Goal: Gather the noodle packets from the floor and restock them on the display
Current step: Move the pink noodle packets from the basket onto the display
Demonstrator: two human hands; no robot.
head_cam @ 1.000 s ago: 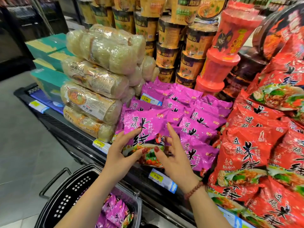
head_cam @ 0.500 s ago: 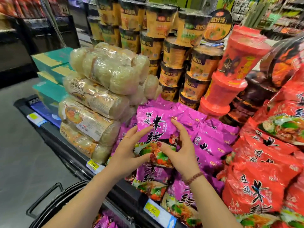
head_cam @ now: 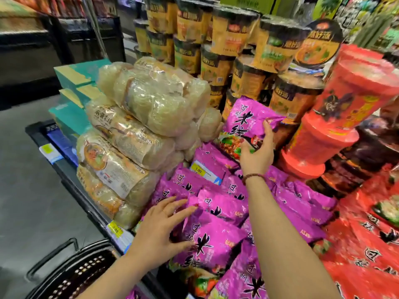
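Note:
My right hand (head_cam: 258,152) grips a purple noodle packet (head_cam: 244,124) and holds it up at the back of the display, in front of the stacked cups. My left hand (head_cam: 160,227) lies flat, fingers spread, on the front of the pile of purple noodle packets (head_cam: 218,214) on the display shelf (head_cam: 71,173). It rests against the packets without closing on any of them. A beaded bracelet circles my right wrist.
Clear bags of dried noodles (head_cam: 138,134) are stacked left of the purple pile. Brown noodle cups (head_cam: 241,52) and red tubs (head_cam: 336,117) stand behind, red noodle packets (head_cam: 364,244) lie at right. A black shopping basket (head_cam: 71,275) sits on the floor at lower left.
Both hands held the packet before. My left hand has let go and dropped onto the front packets, while my right hand has carried the packet up and toward the back.

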